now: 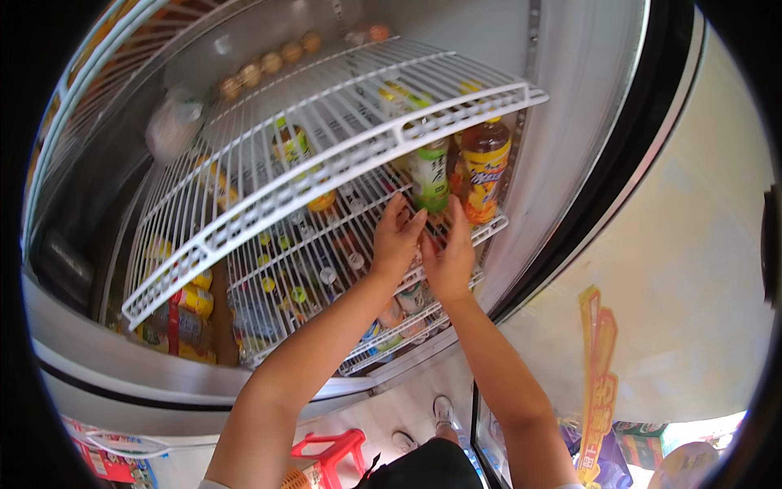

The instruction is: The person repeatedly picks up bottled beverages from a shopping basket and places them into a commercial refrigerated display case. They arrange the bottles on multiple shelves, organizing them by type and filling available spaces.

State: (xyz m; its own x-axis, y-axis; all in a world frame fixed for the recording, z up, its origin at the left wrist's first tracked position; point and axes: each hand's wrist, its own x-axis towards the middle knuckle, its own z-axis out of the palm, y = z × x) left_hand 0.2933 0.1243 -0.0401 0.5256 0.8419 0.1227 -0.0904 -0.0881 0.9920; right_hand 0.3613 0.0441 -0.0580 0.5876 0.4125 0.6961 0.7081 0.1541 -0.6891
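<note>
In front of me is an upright refrigerated display cabinet with white wire shelves. On a lower wire shelf stands an upright green-labelled drink bottle (431, 177). My left hand (397, 238) is at the lower left of this bottle, thumb and fingers apart. At its lower right is my right hand (451, 257), with the fingers raised and spread. No grip shows in either hand, and whether the fingertips touch the bottle is unclear. Just to the right stands a yellow-labelled bottle of dark drink (486, 171).
An upper wire shelf (342, 168) juts out above my hands. Under it lie another green-labelled bottle (293, 145) and several caps below. Yellow-capped bottles (195, 299) are at lower left. The cabinet's side frame (574, 122) stands at right; a red plastic stool (333, 452) is on the floor.
</note>
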